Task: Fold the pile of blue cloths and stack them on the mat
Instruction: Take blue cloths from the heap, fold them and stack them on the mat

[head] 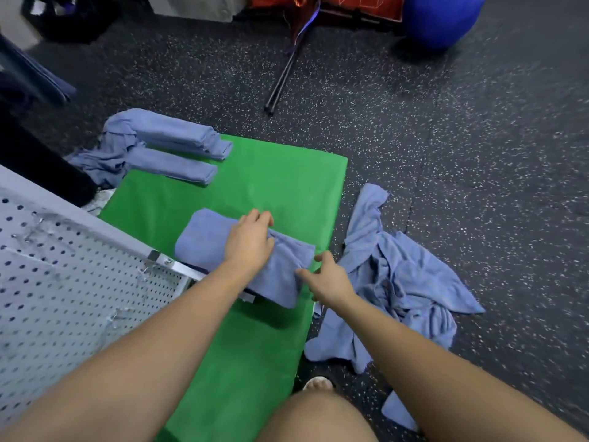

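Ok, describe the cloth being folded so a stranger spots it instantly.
Start at the green mat on the speckled floor. On its near half lies a blue cloth. Unlike the folded stacks at the far end and the loose pile off the mat, it has the left hand on it.
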`<state>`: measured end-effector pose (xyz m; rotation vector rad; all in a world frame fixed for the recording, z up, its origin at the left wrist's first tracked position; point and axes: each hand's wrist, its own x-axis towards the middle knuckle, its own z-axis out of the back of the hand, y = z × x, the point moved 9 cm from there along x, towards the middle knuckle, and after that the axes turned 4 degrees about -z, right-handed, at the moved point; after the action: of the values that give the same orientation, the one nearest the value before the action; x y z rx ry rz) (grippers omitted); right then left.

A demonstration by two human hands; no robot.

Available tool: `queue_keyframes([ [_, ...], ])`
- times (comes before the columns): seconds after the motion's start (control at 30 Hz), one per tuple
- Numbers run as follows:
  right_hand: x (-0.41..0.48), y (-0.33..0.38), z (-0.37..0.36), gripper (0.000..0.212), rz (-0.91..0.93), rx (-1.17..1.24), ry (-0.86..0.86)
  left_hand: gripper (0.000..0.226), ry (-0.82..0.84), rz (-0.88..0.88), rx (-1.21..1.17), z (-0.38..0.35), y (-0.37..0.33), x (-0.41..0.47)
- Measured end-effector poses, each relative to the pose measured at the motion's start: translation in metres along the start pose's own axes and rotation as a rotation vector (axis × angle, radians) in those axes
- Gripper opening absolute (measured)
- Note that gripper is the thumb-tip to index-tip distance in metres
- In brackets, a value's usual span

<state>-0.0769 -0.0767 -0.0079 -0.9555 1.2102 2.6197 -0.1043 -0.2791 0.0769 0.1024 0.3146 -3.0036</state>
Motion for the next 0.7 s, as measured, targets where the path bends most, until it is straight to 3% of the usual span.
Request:
queue_keyframes([
  [0.17, -0.006, -0.054, 0.026, 0.041, -0.029, -0.033, -0.026, 0.014, 0.024, -0.138, -0.088, -0.034, -0.064, -0.017],
  [0.43, -0.009, -0.165, 0.049, 0.015, -0.175, -0.098, -0.023, 0.014, 0.231, -0.255, -0.144, -0.142, -0.155, -0.04],
  [0.57, -0.008, -0.211, 0.062, 0.006, -0.23, -0.152, -0.054, 0.024, 0.34, -0.207, -0.162, -0.206, -0.173, -0.05],
  [0.7, -0.003, -0.25, 0.074, 0.016, -0.263, -0.141, -0.075, 0.049, 0.352, -0.143, -0.019, -0.249, -0.167, -0.038],
])
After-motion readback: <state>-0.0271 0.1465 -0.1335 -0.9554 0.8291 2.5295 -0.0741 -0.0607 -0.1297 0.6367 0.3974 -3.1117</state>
